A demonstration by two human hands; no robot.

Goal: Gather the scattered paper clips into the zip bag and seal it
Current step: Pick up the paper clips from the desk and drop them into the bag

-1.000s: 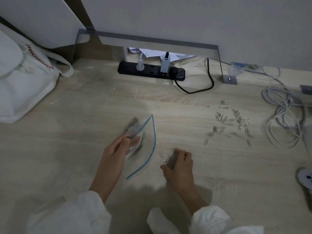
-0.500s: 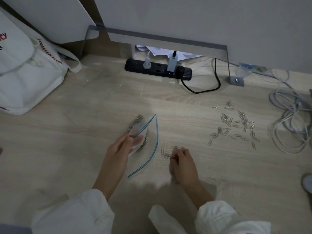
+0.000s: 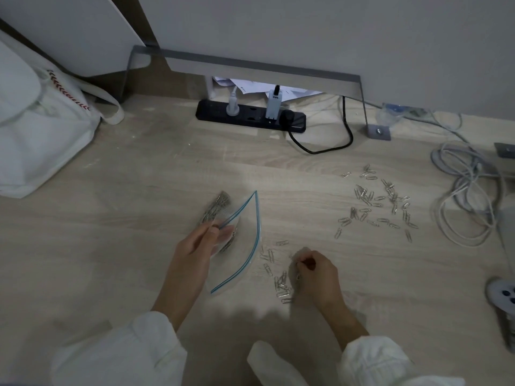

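Observation:
A clear zip bag with a blue seal strip lies on the wooden floor, its mouth gaping to the right. Several paper clips show inside its far corner. My left hand pinches the upper lip of the bag. My right hand is curled, pinching paper clips just right of the bag mouth. A small cluster of loose clips lies between the bag and that hand. A larger scatter of paper clips is spread farther right.
A black power strip with plugs and a black cable lies by the wall. A white cloth bag stands at the left. Coiled grey cables and a white plug lie at the right.
My right hand has shifted right and nearer, away from the bag mouth, leaving a small cluster of clips beside it. The left hand keeps its hold on the bag.

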